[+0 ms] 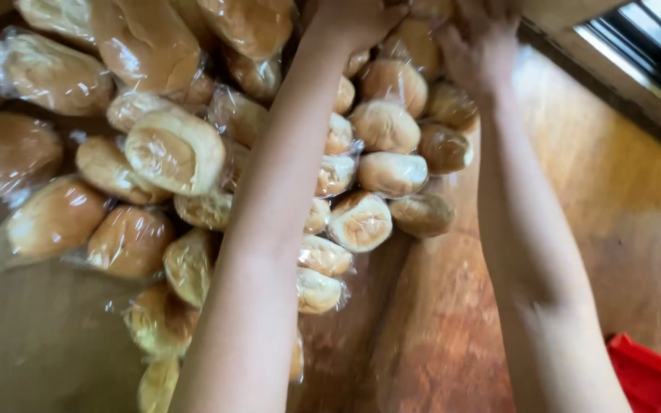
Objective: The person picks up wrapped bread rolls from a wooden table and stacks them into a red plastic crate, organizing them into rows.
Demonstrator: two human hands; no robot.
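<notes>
Your left hand (353, 19) and right hand (480, 42) reached to 12 o'clock, both onto the wrapped rolls (388, 126) at the pile's far edge; fingers blurred and cut off, so grip couldn't be told. Rolls were heaped from 9 to 12 o'clock on the wooden table (575, 199). Red crate (652, 378) sat at 5 o'clock.

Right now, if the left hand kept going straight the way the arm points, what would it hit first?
The left hand already reaches the wrapped bread rolls at the far end of the pile, so it would likely meet those first; depth is unclear at the frame's top edge.
</notes>
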